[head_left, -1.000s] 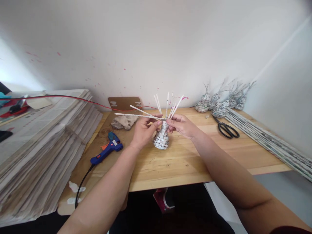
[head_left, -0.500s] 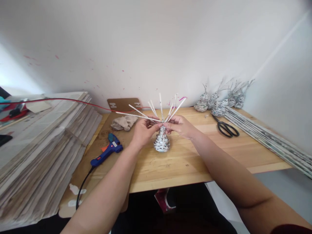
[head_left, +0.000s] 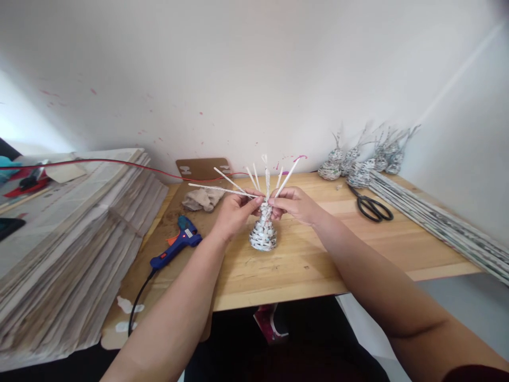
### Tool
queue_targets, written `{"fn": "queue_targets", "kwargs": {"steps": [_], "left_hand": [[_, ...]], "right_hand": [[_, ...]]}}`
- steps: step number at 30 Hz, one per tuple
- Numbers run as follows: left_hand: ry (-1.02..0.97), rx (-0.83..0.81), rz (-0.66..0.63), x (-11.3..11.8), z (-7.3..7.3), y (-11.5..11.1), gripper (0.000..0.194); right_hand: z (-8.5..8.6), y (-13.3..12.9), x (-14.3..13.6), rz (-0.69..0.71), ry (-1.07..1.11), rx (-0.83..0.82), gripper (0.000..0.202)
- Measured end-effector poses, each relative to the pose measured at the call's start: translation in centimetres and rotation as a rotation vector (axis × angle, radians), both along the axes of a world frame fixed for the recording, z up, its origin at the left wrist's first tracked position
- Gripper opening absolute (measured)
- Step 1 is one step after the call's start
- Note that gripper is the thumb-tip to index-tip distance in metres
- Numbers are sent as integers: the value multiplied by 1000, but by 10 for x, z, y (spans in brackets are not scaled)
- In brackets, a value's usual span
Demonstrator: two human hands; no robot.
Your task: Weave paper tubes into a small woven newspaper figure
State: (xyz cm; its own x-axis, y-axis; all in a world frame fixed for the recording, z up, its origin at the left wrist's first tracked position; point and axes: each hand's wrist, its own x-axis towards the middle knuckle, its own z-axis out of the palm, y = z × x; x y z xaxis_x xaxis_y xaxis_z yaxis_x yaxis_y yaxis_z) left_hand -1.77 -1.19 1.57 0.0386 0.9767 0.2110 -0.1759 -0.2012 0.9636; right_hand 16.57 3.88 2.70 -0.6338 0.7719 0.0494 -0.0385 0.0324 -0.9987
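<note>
A small woven paper gourd stands upright on the wooden table, wide at its base and narrow at its neck. Several white paper sticks fan out from its top. My left hand pinches the neck's top from the left, thumb and fingers closed around the sticks' lower ends. From the right, my right hand is closed on the same spot, its thumb tip near the left one. The fingertips behind the neck are partly hidden.
On the left are stacked newspapers, a blue glue gun with its cord, and a crumpled cloth. Black scissors, long paper rods and several woven gourds lie or stand at the right.
The sticks at the gourd's top have shifted, with those on the right now nearer together. Both hands keep their hold at the neck. The whole view has moved slightly.
</note>
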Motion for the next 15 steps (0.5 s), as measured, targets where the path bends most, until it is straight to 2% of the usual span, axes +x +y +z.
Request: {"fn": "queue_targets", "kwargs": {"steps": [6,12,15], "left_hand": [[57,35,13,0,-1,0,39],[92,54,18,-1,-2,-1,36],[118,64,11,0,-2,-1,36]], "right_hand": [[-2,1,0,-83,5,33,36],[2,1,-3,-220,129,168,34],[2,1,-5,-236,163,188,34]]}}
